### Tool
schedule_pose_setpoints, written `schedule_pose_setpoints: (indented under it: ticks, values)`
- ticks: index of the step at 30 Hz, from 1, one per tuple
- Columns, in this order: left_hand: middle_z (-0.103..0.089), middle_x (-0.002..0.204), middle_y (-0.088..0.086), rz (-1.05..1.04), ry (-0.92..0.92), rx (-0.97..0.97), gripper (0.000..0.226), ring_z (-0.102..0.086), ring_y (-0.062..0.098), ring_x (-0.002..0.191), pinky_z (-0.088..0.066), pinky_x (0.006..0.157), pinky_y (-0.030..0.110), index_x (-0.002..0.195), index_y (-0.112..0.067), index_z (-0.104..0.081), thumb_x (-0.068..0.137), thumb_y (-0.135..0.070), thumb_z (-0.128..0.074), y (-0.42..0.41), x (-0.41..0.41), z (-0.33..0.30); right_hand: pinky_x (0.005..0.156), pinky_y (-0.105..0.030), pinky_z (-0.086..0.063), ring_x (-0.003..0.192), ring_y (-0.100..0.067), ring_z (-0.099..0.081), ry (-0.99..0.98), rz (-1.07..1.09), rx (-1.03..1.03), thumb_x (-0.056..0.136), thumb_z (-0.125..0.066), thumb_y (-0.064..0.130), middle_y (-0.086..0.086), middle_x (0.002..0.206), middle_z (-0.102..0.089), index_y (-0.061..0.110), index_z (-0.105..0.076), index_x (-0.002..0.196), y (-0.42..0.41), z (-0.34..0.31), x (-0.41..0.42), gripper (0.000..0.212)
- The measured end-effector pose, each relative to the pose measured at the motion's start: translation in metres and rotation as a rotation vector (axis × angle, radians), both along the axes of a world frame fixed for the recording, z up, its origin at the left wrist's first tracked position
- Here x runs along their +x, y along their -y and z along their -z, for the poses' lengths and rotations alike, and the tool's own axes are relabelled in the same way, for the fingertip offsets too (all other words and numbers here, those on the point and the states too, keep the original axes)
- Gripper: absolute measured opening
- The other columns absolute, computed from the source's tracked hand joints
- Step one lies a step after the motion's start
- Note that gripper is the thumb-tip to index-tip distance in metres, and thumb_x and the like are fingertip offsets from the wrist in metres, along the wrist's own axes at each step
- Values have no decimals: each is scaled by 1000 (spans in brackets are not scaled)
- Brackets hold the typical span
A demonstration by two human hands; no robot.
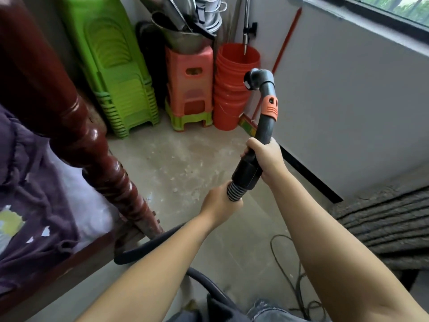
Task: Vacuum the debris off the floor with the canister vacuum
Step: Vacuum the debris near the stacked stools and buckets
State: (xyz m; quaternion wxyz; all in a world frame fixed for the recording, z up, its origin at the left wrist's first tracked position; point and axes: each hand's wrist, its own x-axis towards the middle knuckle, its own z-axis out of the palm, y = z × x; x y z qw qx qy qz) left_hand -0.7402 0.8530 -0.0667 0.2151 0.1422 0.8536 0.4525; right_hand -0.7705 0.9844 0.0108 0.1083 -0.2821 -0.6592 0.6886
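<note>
Gripping the vacuum handle [264,126], the right hand [267,156] wraps its black grip while the left hand [220,203] curls round the ribbed hose [234,194] just below. The open end points up, away from the floor. Pale debris [185,168] lies scattered beyond the handle, so cleaning looks barely begun. One hose, two hands; the canister is out of view.

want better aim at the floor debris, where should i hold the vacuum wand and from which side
Grip the smooth black tube of the wand, just below the orange collar, coming from the right as the right hand does. It is round, rigid and roughly upright. The left hand holds the ribbed hose, which probably flexes, so it only steadies.
</note>
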Motion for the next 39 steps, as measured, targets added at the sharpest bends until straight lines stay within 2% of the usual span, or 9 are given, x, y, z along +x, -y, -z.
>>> schedule_pose_setpoints:
  ticks: [3,7,11,14,19,26,30,35,39]
  values:
    - [-54,68,9,-10,-21,-5,19,-48,28,64,-34,58,31,69,-21,-41,79,-13,-54,-8,-14,1,56,-32,-52,49,-18,-56,-10,-50,19,78,-55,1,-6,59,-55,12,-42,83,-4,-1,-21,17]
    - [-48,62,2,-84,10,12,23,-42,24,61,-31,57,31,66,-20,-38,78,-14,-57,-25,-34,4,55,-32,-50,52,-24,-54,0,-170,60,76,-54,-1,-8,60,-54,10,-44,82,-12,4,-58,16]
    - [-56,70,4,-176,49,41,13,-47,23,64,-35,59,30,77,-13,-50,78,-18,-62,-49,-63,11,55,-32,-52,54,-23,-55,22,-307,107,75,-56,1,-8,60,-55,8,-45,86,-28,12,-102,17]
    - [-60,75,2,-250,86,50,17,-49,19,66,-36,58,27,88,-9,-55,79,-20,-64,-71,-87,12,55,-33,-50,53,-23,-55,32,-377,132,75,-56,2,-6,56,-55,8,-46,83,-45,15,-135,15]
    - [-55,68,-8,-292,112,31,18,-48,10,61,-36,53,20,76,-24,-48,78,-24,-66,-99,-116,9,52,-29,-49,47,-21,-54,25,-495,109,76,-55,0,-7,53,-55,8,-45,84,-70,16,-171,14]
    - [-53,70,-5,-267,113,-120,25,-48,19,69,-36,60,28,70,-25,-42,80,-22,-64,-115,-171,13,49,-28,-50,44,-17,-55,37,-484,8,78,-56,1,-8,59,-55,8,-44,89,-89,30,-219,17]
    - [-55,68,-5,-284,156,-75,21,-48,18,66,-37,60,28,72,-23,-45,79,-22,-65,-126,-203,25,48,-26,-50,46,-18,-56,68,-510,19,78,-56,0,-9,60,-55,8,-44,89,-99,37,-252,18]
    - [-61,76,-3,-269,206,35,15,-53,16,71,-42,66,26,80,-21,-54,77,-19,-69,-142,-253,45,54,-32,-52,48,-20,-59,107,-540,107,76,-56,0,-8,58,-59,9,-45,87,-113,45,-302,18]
    - [-63,77,-5,-265,266,89,17,-56,14,70,-44,66,23,81,-23,-55,76,-22,-72,-146,-309,48,50,-28,-51,46,-17,-56,133,-528,167,76,-56,0,-8,59,-58,9,-46,86,-114,41,-357,17]
